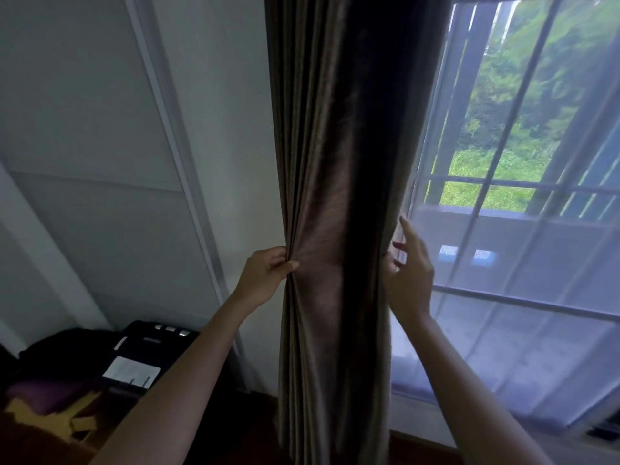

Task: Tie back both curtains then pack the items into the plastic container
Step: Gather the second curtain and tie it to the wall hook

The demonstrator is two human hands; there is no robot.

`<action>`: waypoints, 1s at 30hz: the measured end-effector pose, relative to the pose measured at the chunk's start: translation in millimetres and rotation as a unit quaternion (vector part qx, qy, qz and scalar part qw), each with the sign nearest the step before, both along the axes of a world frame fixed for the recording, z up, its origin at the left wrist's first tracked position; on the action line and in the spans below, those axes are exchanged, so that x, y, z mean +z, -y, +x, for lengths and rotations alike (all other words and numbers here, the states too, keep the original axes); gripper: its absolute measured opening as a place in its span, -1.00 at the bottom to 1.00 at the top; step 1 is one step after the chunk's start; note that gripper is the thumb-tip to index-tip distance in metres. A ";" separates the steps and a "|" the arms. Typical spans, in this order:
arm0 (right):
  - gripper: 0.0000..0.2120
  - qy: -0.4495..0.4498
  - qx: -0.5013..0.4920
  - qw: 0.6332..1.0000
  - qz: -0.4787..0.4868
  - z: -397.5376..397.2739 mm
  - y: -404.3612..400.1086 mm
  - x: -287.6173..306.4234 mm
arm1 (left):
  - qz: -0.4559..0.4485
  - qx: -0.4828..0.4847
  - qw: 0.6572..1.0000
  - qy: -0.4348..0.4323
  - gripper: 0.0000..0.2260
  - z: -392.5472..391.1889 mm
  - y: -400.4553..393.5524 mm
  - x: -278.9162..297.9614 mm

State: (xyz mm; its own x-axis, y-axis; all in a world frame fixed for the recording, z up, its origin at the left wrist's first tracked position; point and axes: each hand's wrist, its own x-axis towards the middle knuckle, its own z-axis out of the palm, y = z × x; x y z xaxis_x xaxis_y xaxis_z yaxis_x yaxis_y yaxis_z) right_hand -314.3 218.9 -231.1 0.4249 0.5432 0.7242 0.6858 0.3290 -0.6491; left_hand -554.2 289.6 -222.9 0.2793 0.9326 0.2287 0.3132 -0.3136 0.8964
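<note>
Curtain [335,196] fabric, dark brown and pleated, hangs as a gathered column between the white wall [228,129] and the window [520,146]; this is the only view, from the head camera. The left hand [265,276] grips the curtain's left edge, fingers [287,263] pressed together and pinching a bunch of folds so that creases fan out from the grip. The right hand [411,276] is at the curtain's right edge, its fingers spread and partly tucked behind the cloth, with the forefinger pointing up; I cannot tell whether it has hold of the dark fabric or only steadies it. Behind that hand a sheer white curtain [503,330] covers the lower window, with greenery visible through the upper panes.

As to progress, I judge the task to be early. The curtain is bunched but not tied: no tie-back band or cord shows around it, and none is visible in either hand. The second curtain is not in view, so its state is unknown. The plastic container is also out of view, and nothing suggests packing has begun. At the lower left, near the foot of the wall, a dark case [147,350] and some folded cloths [50,397] lie together; whether these are the items to be packed cannot be told.
</note>
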 end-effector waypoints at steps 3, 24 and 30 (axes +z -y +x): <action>-0.39 -0.003 0.012 1.000 -0.009 -7.5 -7.5 -7.7 | -0.001 -0.002 1.000 -0.007 -0.88 2.6 0.1 0.8; -0.22 0.147 0.089 0.966 -0.191 -102.0 4.3 -81.8 | -0.078 -0.070 0.993 0.054 -0.81 6.1 4.0 4.2; -0.30 0.184 0.081 0.960 -0.195 -102.8 2.5 -92.5 | -0.083 -0.081 0.992 0.054 -0.82 5.3 9.2 5.1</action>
State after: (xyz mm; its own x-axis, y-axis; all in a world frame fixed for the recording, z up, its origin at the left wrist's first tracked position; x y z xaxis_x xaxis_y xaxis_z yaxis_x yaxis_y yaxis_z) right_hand -417.1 216.4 -323.6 0.0658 0.8413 0.5366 0.8529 0.2317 -0.4679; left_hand -548.8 280.3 -217.8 0.4104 0.9049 0.1128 0.1703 -0.1976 0.9654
